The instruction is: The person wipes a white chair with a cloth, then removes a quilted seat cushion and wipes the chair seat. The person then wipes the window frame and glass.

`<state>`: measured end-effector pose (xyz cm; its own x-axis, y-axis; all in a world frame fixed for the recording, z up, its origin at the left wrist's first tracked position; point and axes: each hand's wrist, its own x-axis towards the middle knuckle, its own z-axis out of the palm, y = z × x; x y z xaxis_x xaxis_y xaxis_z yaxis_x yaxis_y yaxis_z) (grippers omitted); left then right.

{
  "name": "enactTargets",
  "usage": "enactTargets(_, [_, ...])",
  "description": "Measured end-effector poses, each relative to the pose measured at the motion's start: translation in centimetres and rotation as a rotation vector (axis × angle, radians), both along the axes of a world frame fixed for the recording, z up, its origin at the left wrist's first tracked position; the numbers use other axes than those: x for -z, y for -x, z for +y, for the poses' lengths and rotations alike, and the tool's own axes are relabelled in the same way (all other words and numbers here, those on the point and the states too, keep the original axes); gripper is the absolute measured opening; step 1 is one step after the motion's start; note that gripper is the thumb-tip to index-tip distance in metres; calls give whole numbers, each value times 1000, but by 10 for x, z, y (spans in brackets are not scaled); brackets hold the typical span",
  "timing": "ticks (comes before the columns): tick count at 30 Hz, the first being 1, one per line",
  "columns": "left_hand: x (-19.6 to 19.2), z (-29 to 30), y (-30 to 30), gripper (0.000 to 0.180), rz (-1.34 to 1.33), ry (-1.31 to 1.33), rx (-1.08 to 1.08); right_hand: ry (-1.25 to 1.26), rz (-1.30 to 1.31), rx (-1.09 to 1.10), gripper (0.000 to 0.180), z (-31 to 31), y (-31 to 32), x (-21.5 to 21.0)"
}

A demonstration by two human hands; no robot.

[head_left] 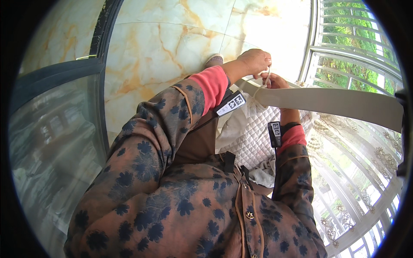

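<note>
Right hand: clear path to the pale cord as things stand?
Looks like yes. The right hand is right by the pale cord, with nothing visible between them; the beige bar hides part of the right forearm but doesn't seem to block the fingers.

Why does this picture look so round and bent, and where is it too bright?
Head view: a fisheye lens blackens the corners and bends the barred window near the rim; glare bleaches the tiled floor beside it; hazy reflections veil the glass panel at left.
</note>
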<state>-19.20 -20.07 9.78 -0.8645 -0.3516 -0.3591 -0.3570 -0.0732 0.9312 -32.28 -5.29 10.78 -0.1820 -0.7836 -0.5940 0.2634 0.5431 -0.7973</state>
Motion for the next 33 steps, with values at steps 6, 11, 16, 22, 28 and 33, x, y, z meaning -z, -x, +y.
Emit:
enactTargets(6, [8, 9, -19, 39, -98, -337, 73, -17, -79, 237, 20, 3, -10, 3])
enactTargets(11, [2, 3, -49, 18, -67, -318, 3, -11, -97, 295, 21, 4, -14, 0])
enactTargets(16, [-14, 16, -57, 16, 259, 111, 142, -61, -263, 225, 18, 11, -5, -3])
enactTargets(22, [4, 16, -45, 30, -130, 302, 73, 96, 6, 136, 21, 16, -6, 8])
enactTargets(28, [41, 42, -9, 22, -28, -357, -65, 246, 631, -27, 25, 8, -19, 9])
enactTargets(33, [42, 40, -16, 21, 29, -586, -144, 351, 1111, 34, 23, 4, -26, 9])
